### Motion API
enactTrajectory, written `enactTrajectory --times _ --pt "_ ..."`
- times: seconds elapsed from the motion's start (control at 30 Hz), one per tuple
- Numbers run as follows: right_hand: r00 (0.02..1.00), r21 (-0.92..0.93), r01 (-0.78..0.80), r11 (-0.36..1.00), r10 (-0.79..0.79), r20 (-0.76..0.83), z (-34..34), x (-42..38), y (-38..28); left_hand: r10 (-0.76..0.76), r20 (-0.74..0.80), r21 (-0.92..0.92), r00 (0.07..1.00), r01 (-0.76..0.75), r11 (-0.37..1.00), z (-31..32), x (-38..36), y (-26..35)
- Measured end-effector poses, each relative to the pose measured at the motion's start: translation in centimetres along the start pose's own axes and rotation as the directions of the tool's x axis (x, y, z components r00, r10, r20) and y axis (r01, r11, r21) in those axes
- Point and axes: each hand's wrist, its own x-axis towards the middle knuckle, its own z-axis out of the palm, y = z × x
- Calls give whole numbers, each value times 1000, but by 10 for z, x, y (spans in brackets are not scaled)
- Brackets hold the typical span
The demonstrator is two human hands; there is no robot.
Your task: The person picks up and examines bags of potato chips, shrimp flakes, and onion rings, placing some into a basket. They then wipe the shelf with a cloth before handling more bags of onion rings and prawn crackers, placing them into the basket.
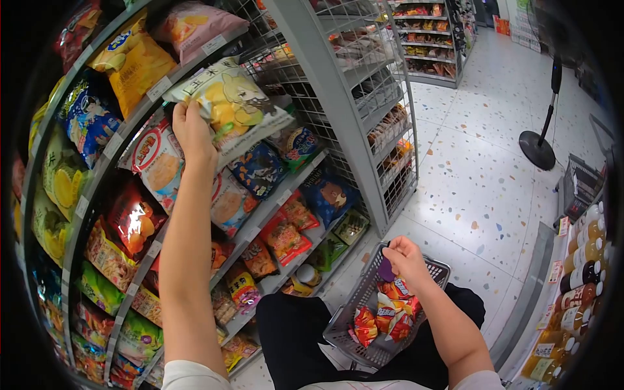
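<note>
My left hand (194, 133) pinches the left edge of a pale yellow and white snack bag (237, 104) with a cartoon figure on it, held in front of the snack shelf (260, 211). Over a grey plastic basket (439, 270), my right hand (406, 262) is closed around something purple at the rim, mostly hidden by the fingers. Red and orange snack packets (395, 311) lie inside the basket, which rests between my legs.
Packed snack shelves curve along the left, ending at a grey upright (338, 97) with a wire rack (390, 130). Bottles (575, 318) stand at the lower right. Farther off are a fan base (537, 150), a dark crate (580, 187) and another shelf unit (426, 42).
</note>
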Motion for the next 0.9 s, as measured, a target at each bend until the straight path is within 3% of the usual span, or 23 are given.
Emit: enactTrajectory --times 0.03,0.07,0.13,0.2,0.27,0.33,0.4,0.5,0.57,0.6,0.7,0.9 --pt "1000 -13 10 1000 -10 -19 1 1 1 -100 26 -27 995 101 995 -3 -12 11" --pt "999 -26 20 999 -21 -38 1 2 2 -100 24 -22 995 100 995 -6 -27 23" --pt "999 -20 21 1000 -22 -35 0 4 3 -160 189 -334 969 217 917 -12 -63 40" --pt "999 -17 23 1000 -23 -29 -1 6 3 -262 236 -442 936 344 828 -25 -98 41" --pt "995 -43 37 998 -41 -89 -1 9 6 -405 468 -537 786 616 576 -46 -131 30" --pt "996 -26 43 999 -44 -80 -4 10 10 -343 524 -830 779 558 -1 -30 -192 49" --pt "995 -45 26 999 -30 -93 -2 9 9 -222 715 -697 663 651 -301 -15 -207 56" --pt "997 -59 17 998 -22 -72 -3 6 10 -300 708 -702 640 591 -397 -18 -236 44" --pt "998 -72 13 997 -17 -64 -3 5 12 -247 737 -645 629 546 -536 -15 -250 45" --pt "998 -82 24 996 -29 -63 -4 4 13 -257 735 -648 627 539 -538 -15 -254 45" --pt "998 -95 19 995 -24 -52 -5 1 16 -278 755 -567 594 377 -733 -14 -263 44" --pt "997 -125 -15 992 6 -77 -6 -3 18 -407 682 -657 608 264 -706 -14 -265 51"
